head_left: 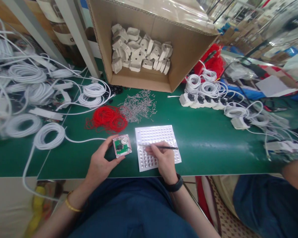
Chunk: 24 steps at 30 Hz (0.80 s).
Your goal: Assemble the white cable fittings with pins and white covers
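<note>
My left hand grips a small square white housing by its left and lower edges. Inside the housing sits a green circuit board with a round pale part, and a red line runs around the rim. A white cable leads off to the left from it. In my right hand is a thin dark pen-like tool, perhaps tweezers, pinched between the fingers. This hand is over a white sheet bearing rows of small round shiny dots; the tool's tip is too small to make out.
Red rings and a heap of screws lie behind the sheet. A cardboard box of white housings stands at the back. Coiled white cables crowd the left; finished-looking units sit right. Another person's arm is at far right.
</note>
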{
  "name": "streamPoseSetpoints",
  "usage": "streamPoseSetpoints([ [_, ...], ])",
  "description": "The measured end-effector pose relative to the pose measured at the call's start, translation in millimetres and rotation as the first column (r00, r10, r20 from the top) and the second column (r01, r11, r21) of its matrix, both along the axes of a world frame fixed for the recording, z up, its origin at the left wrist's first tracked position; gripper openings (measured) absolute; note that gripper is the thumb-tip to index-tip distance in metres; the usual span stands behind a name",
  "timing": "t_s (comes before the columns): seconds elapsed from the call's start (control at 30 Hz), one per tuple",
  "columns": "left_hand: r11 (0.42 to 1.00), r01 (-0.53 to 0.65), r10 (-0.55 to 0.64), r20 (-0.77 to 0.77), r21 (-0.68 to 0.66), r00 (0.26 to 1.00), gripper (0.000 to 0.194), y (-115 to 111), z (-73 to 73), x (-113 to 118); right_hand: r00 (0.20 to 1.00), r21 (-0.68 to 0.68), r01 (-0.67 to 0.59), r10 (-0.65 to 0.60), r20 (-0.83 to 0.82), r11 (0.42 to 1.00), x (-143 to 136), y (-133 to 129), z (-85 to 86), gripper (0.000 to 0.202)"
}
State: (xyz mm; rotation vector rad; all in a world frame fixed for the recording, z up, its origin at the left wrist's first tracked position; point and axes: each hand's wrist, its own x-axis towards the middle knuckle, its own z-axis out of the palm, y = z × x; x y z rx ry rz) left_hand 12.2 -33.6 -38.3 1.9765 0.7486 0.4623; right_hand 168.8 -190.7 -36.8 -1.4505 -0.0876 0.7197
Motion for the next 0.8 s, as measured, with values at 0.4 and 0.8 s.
streamPoseSetpoints([
  [0.4, 0.997, -0.001, 0.009, 0.104, -0.073, 0.995, 0.064, -3.1, 4.8, -1.8, 0.952, 0.328, -0.022, 0.121, -0.283, 0.945, -30.2, 41.9, 32.9, 0.017],
  [0.8, 0.994, 0.013, 0.004, 0.144, -0.112, 0.990, 0.066, -3.1, 3.5, -4.1, 0.966, 0.297, -0.028, 0.102, -0.236, 0.955, -35.4, 46.3, 36.7, 0.017],
])
